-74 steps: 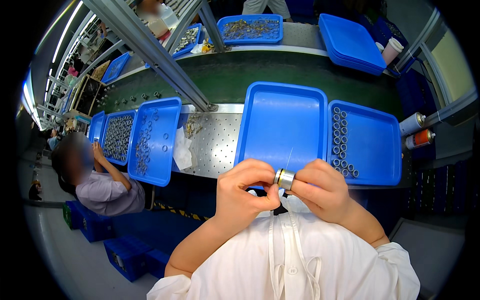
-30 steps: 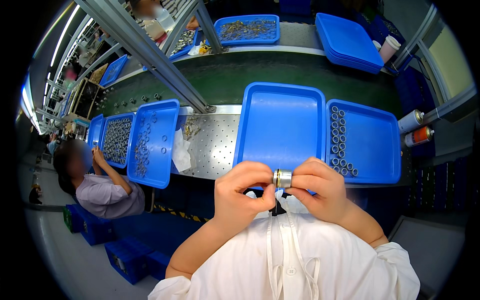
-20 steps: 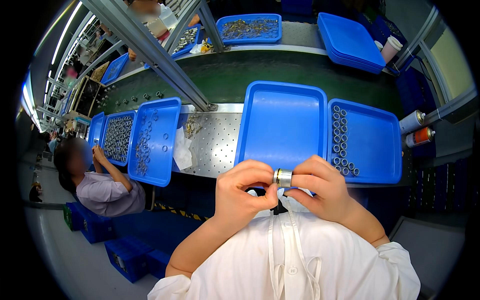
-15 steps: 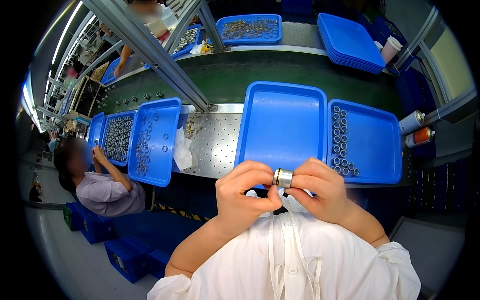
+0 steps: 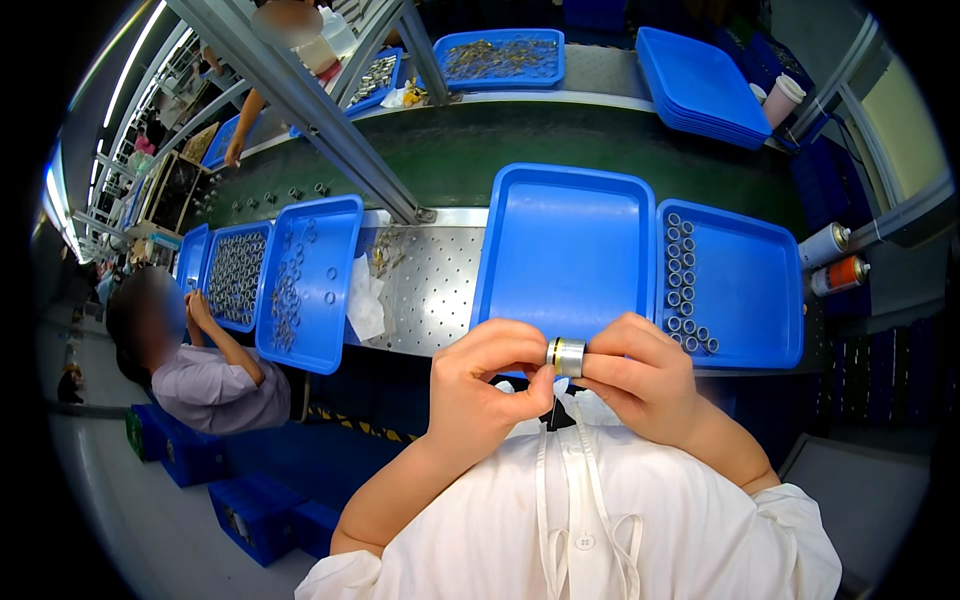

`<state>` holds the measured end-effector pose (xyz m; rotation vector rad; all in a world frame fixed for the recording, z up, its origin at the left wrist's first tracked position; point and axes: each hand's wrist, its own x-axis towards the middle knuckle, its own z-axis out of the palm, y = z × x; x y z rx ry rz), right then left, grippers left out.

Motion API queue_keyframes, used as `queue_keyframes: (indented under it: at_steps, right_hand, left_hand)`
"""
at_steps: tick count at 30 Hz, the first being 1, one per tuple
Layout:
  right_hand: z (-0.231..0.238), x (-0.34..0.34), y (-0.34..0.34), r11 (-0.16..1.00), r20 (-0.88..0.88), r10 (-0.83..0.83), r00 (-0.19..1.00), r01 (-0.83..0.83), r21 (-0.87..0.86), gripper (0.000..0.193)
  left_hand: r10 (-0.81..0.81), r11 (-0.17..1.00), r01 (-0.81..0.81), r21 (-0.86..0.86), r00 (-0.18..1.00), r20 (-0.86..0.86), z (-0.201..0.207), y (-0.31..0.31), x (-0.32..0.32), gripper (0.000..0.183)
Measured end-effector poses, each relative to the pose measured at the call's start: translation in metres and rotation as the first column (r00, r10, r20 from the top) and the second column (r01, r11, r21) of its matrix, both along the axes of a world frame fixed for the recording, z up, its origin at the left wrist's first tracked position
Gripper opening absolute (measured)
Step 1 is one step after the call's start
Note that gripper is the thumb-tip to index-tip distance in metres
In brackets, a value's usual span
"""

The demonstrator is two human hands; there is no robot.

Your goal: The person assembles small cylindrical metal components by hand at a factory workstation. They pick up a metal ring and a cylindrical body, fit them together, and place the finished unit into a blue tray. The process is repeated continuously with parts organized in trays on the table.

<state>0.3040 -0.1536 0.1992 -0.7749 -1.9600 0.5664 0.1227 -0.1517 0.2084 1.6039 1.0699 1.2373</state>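
Observation:
A short, shiny metal cylinder (image 5: pixel 570 360) with a dark and yellowish band at its left end is held level between my two hands, over the front edge of the bench. My left hand (image 5: pixel 490 385) pinches the banded end between thumb and fingers. From the other side, my right hand (image 5: pixel 645 385) grips the plain silver end with its fingertips. Just beyond them lies a large blue tray (image 5: pixel 570 245). To its right, another blue tray (image 5: pixel 750 280) holds metal rings (image 5: pixel 680 265) lined up along its left side.
Left of a perforated metal plate (image 5: pixel 430 280), a blue tray (image 5: pixel 345 270) holds loose rings. A metal post (image 5: pixel 330 130) rises beside it. A green conveyor belt (image 5: pixel 450 150) runs behind. Two spray cans (image 5: pixel 840 272) stand at right. A co-worker (image 5: pixel 210 385) sits at left.
The cylinder stays between my hands, turned slightly. My right fingers have shifted a little on its end, and the thumb is more tucked under. Across the belt, another person's hand has moved slightly.

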Motion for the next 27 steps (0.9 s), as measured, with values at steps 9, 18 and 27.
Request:
queue_keyframes:
  at_steps: [9, 18, 27]
  right_hand:
    - [-0.007, -0.006, -0.006, 0.971, -0.172, -0.055, 0.984, 0.012, -0.239, 0.026]
    - [-0.001, 0.003, 0.002, 0.992, 0.069, 0.000, 0.998, -0.008, 0.122, 0.026]
    - [-0.006, -0.003, -0.003, 0.995, -0.110, -0.047, 0.993, 0.037, -0.091, 0.025]
  left_hand:
    - [0.071, 0.968, -0.013, 0.251, 0.972, -0.225, 0.001, 0.001, 0.000, 0.015]
    - [-0.027, 0.999, 0.027, -0.033, 1.000, 0.007, -0.002, 0.001, 0.000, 0.016]
    - [0.052, 0.972, -0.006, 0.237, 0.981, -0.185, 0.003, 0.002, 0.002, 0.014]
